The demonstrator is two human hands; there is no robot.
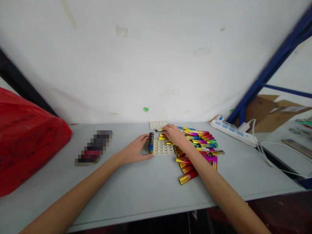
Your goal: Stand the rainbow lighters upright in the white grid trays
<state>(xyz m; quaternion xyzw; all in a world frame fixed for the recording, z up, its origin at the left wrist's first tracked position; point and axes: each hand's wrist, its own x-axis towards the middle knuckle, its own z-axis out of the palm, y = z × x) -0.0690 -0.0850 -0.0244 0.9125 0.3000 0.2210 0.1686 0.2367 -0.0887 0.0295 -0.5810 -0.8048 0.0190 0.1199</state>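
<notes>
My left hand (136, 150), half-curled, braces dark upright tubes (151, 143) in the white dimpled plastic tray (164, 149). At two o'clock, my right hand (174, 134) reaches shiny rainbow-and-gold foil sticks (200, 143); I cannot tell its grip.

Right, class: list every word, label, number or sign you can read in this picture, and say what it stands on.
No text can be read here.
red bag: faint dark print, too blurred.
green mark on the wall: a scribble, no letters.
white label on the cardboard box: too small.
shiny sticks: any print too small.
dark object: pixelated.
</notes>
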